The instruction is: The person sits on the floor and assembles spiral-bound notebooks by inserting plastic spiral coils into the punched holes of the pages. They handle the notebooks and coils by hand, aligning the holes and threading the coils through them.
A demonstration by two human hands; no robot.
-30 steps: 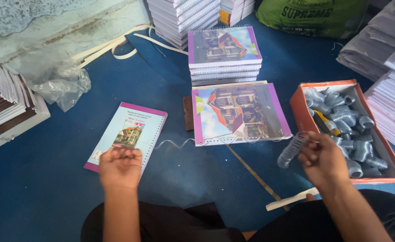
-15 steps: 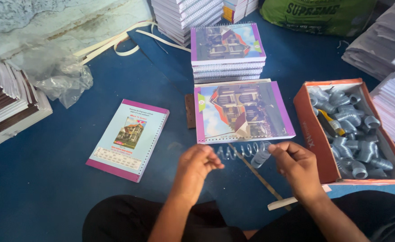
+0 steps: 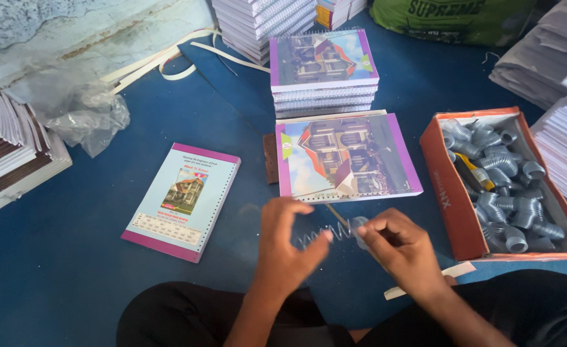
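Both hands, left hand (image 3: 290, 241) and right hand (image 3: 396, 247), pinched a stretched spiral binding coil (image 3: 325, 232) between them just near of the unbound notebook (image 3: 344, 157), fingers clamped on its ends, likely threading next; coil box (image 3: 454, 205) right.

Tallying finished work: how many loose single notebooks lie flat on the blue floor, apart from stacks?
1: the pale blue spiral-punched notebook with purple edge left of the hands. The house-cover notebooks sit on stacks; others may be hidden.
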